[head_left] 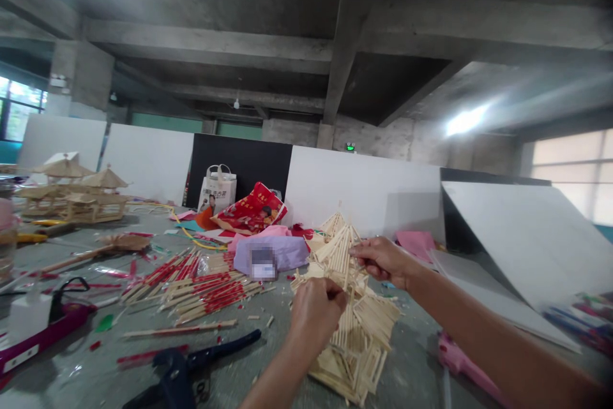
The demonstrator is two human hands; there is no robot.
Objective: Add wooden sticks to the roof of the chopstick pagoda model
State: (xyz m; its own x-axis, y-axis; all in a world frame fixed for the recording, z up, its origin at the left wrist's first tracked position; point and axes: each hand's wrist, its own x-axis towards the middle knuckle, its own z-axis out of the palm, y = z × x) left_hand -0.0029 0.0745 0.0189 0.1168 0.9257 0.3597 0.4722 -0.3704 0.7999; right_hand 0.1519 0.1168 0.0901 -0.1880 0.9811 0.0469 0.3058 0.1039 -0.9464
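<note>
A tiered pagoda model of pale wooden sticks (355,326) stands tilted on the grey table in front of me. My left hand (313,312) is closed in a fist against its middle tier, fingers wrapped on the sticks. My right hand (380,259) pinches the sticks of the upper roof near the pointed top. Both forearms reach in from the lower right.
Bundles of red-wrapped chopsticks (191,284) lie to the left, with dark blue cutters (189,367) and a magenta tool (41,332) near the front edge. Finished stick pavilions (71,195) stand far left. Bags, a purple cloth (272,252) and white boards (522,249) crowd the back and right.
</note>
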